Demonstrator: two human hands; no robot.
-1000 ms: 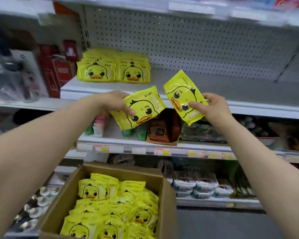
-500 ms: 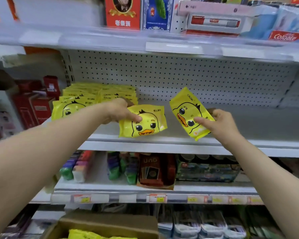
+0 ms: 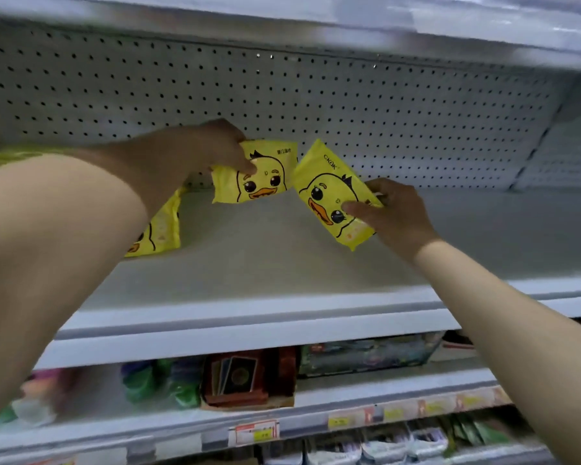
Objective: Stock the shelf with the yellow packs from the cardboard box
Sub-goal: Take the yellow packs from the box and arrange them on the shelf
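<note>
Left hand [image 3: 215, 146] pinched one yellow pack [image 3: 262, 179] over the shelf [image 3: 249, 263]. Right hand [image 3: 398, 213] gripped the second pack [image 3: 326, 193], tilted, fingers [image 3: 356, 209] round its edge.

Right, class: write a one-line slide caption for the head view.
Left hand grips one yellow duck pack, right hand a tilted pack, over the white shelf.

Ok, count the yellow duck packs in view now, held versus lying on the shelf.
Held: 2, left pack in the left hand, right pack in the right hand.
Lying on the shelf: 1 clear, the lying pack; the yellow blur at far left is uncountable.
Total: 3 clear.
</note>
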